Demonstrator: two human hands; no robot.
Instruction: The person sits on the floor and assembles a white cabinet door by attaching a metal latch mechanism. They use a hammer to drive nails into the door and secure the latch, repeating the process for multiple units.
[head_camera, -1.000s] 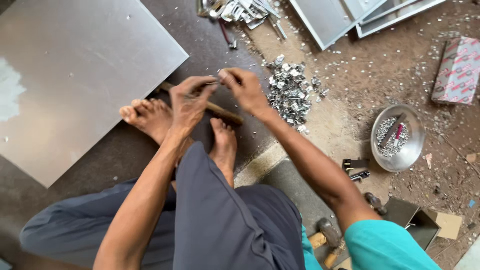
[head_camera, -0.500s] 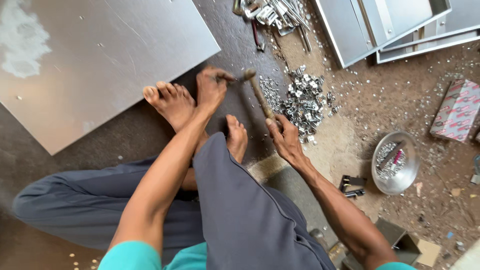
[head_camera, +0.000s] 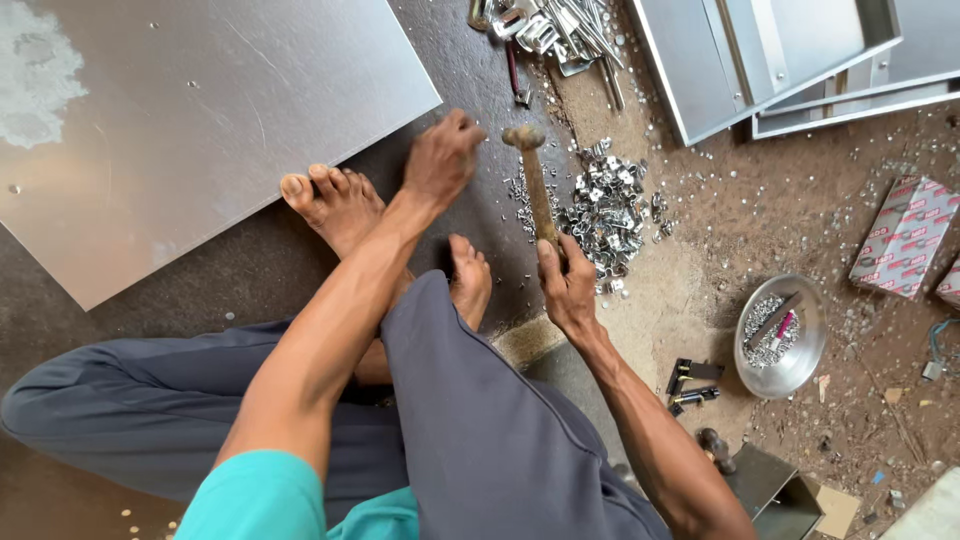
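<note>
While the person sits on the floor with both bare feet forward, the right hand clenches the lower end of a hammer, fingers wrapped around the wooden handle. The metal head points away from the body and stands near the corner of a large flat metal sheet, just beside a pile of small metal clips.

The left hand is closed in a pinch close to the hammer head; whatever small part it holds cannot be made out.

Handling judgement: the hammer is stiff and head-heavy, so a grip low on the handle gives swing, while a grip nearer the head gives control. The wood appears dry and not slippery. The clips look light, hard and sharp-edged, and are best taken between fingertips.

A round metal bowl of small parts stands well apart to the right, near a red patterned box. Metal trays lie at the far edge.
</note>
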